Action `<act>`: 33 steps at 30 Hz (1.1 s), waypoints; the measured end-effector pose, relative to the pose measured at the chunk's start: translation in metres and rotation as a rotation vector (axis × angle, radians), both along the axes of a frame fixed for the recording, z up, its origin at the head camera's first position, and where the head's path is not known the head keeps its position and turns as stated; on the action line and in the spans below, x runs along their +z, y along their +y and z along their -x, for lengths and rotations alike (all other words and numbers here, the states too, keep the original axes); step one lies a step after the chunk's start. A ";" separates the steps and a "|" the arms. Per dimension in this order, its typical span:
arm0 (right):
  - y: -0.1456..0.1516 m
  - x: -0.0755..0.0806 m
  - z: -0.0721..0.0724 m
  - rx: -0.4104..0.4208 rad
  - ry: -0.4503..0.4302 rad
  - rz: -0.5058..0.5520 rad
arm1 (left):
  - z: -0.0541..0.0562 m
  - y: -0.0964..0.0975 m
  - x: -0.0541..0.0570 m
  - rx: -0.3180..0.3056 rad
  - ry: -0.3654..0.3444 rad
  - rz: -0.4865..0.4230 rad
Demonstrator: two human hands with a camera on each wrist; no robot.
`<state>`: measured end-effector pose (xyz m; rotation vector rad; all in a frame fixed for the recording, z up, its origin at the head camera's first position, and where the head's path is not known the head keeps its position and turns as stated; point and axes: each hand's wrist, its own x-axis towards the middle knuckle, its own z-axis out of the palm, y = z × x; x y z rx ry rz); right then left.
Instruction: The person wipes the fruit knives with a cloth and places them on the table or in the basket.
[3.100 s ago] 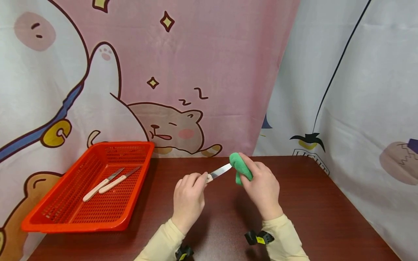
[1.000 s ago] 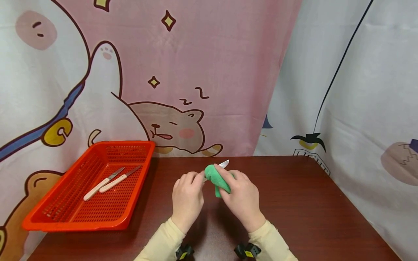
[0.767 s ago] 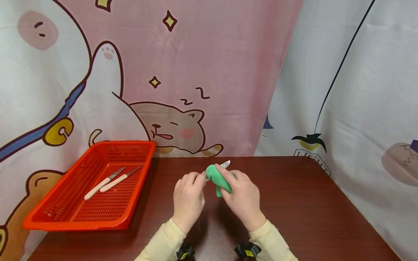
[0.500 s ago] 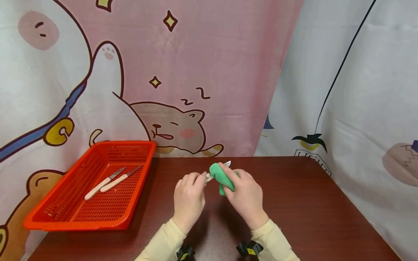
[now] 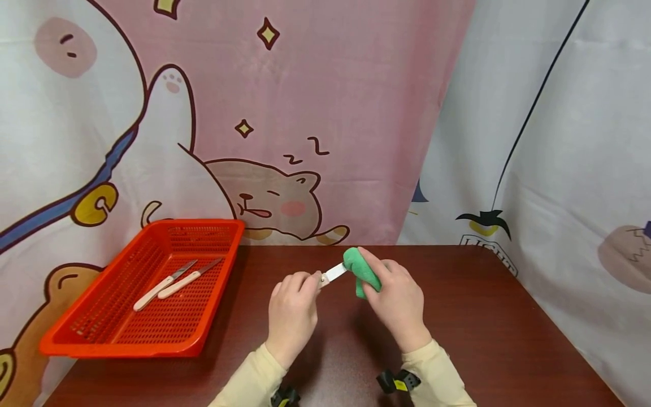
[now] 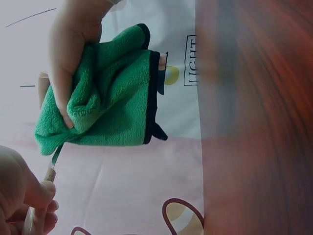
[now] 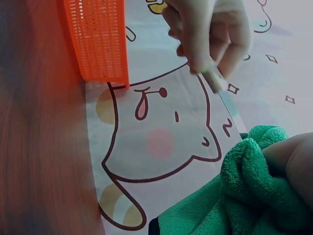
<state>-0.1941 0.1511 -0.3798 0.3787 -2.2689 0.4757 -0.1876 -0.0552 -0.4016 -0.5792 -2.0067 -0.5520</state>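
My left hand [image 5: 292,314] grips the pale handle of a knife [image 5: 334,273], its blade pointing up and to the right. My right hand [image 5: 396,297] pinches a green cloth [image 5: 362,270] folded over the blade's tip end, so the tip is hidden. Bare metal shows between the handle and the cloth. In the left wrist view the fluffy cloth [image 6: 112,98] hangs down with a dark edging, and the knife handle [image 6: 36,215] sits in the left fingers. The right wrist view shows the blade [image 7: 231,108] running into the cloth [image 7: 244,186].
A red plastic basket [image 5: 127,351] stands at the left of the dark brown table [image 5: 483,328]. Inside it lie two more knives, one [image 5: 152,294] and another [image 5: 178,286], both with pale handles. A printed curtain [image 5: 346,113] hangs behind the table.
My right hand and the cloth first came left to the handle end, covering most of the blade, then slid back right toward the tip. My left hand stayed almost still with the knife.
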 end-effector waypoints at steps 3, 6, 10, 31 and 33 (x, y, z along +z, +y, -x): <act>0.005 0.000 0.001 -0.017 -0.024 0.009 | -0.003 -0.004 0.000 -0.001 -0.018 0.011; 0.011 -0.001 0.001 -0.031 -0.040 0.023 | -0.004 -0.010 0.000 -0.003 -0.033 0.026; 0.019 -0.003 0.002 -0.036 -0.059 0.036 | -0.002 -0.021 0.002 0.006 -0.043 0.041; 0.064 -0.012 -0.003 -0.056 -0.185 -0.024 | 0.010 -0.122 0.056 0.073 -0.232 0.083; 0.072 -0.012 -0.004 -0.069 -0.194 -0.032 | 0.009 -0.133 0.062 0.069 -0.298 0.063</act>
